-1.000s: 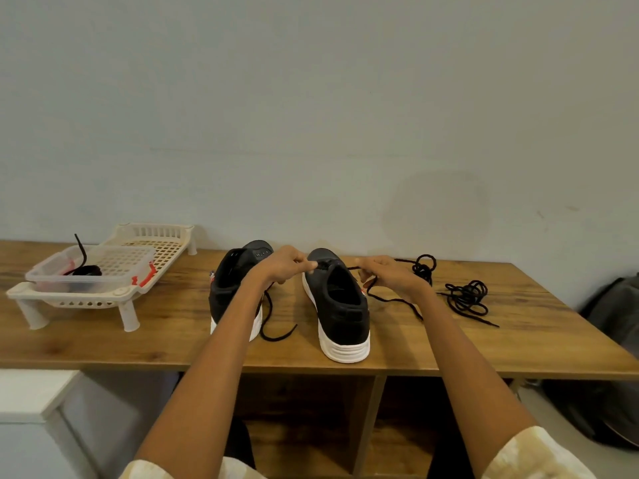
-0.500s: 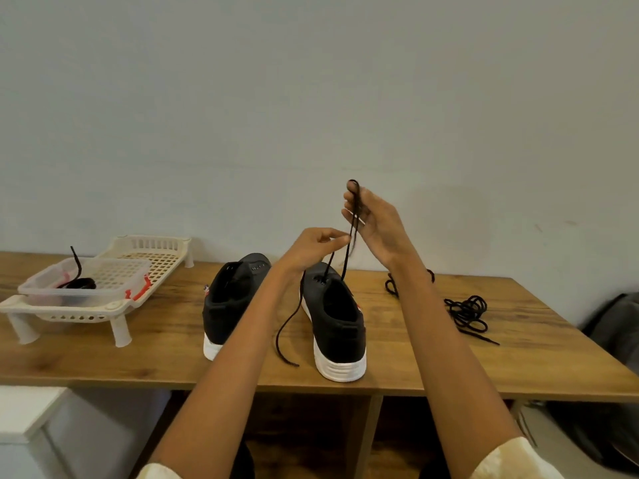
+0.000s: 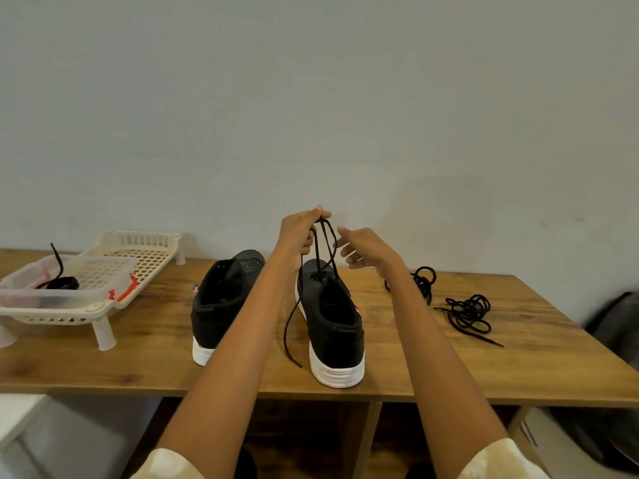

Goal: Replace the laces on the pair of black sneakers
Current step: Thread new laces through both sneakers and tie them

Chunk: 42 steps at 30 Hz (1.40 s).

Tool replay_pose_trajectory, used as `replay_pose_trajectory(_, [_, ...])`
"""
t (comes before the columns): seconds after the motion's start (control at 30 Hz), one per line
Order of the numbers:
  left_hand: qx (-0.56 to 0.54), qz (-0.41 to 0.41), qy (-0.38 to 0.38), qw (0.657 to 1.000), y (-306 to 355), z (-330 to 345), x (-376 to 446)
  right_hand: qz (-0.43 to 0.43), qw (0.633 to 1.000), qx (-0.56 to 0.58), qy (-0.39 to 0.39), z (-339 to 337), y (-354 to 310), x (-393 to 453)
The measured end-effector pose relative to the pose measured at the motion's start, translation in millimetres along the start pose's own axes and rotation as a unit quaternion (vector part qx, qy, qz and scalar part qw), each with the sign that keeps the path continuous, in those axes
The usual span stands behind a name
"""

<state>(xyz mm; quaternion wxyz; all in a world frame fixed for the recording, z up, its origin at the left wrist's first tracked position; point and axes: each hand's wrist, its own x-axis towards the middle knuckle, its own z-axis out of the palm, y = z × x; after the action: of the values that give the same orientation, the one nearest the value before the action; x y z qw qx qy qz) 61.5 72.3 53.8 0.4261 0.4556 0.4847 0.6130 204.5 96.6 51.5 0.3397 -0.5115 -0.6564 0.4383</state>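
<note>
No brand, label or legible writing is visible on any item; small red marks on both sneakers are too small to read.

Containers: a cream slatted rack (image 3: 138,252) stands at centre left on the wooden table (image 3: 518,368). A clear plastic tub (image 3: 86,285) with red clips sits on the rack and holds a bundled black lace (image 3: 62,282), one end sticking up over the rim.

Task items: two black, white-soled sneakers stand at frame centre, heels toward the camera. The left sneaker (image 3: 224,299) shows no lace. The right sneaker (image 3: 333,319) has a black lace (image 3: 323,250) threaded through its front eyelets.

Left hand (image 3: 299,236): raised above the right sneaker, fingertips pinched on both strands; one end hangs down beside the shoe. Right hand (image 3: 363,248): just beside the strands, fingers loosely spread, holding nothing.

Two loose lace bundles (image 3: 466,312) lie on the table at centre right.
</note>
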Motion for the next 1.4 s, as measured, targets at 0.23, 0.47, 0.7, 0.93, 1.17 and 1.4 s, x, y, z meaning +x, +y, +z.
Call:
replay_pose_trajectory(0.23, [-0.034,-0.007,0.023,0.999,27.9,7.2,1.5,-0.140,0.984,0.010,0.109,10.7,-4.7,-1.1])
replay_pose_trajectory(0.47, [0.002,0.023,0.015,1.000,32.4,-0.5,9.3,-0.159,0.983,0.014,-0.089,8.5,-1.6,-2.6])
replay_pose_trajectory(0.7, [-0.042,0.005,0.042,0.998,31.4,-11.7,9.3,-0.127,0.960,0.247,0.027,0.9,15.6,1.9])
replay_pose_trajectory(0.93, [-0.061,-0.040,0.073,0.995,32.2,-20.8,8.0,-0.079,0.963,0.168,0.194,9.4,23.7,20.6])
replay_pose_trajectory(1.17, [-0.159,-0.063,0.013,0.985,26.0,-16.6,7.8,-0.148,0.987,0.058,0.025,22.0,-8.0,-2.7])
replay_pose_trajectory(1.4, [-0.086,-0.053,0.016,0.995,28.7,-20.0,6.4,-0.138,0.976,0.168,-0.025,15.0,-12.0,-7.3])
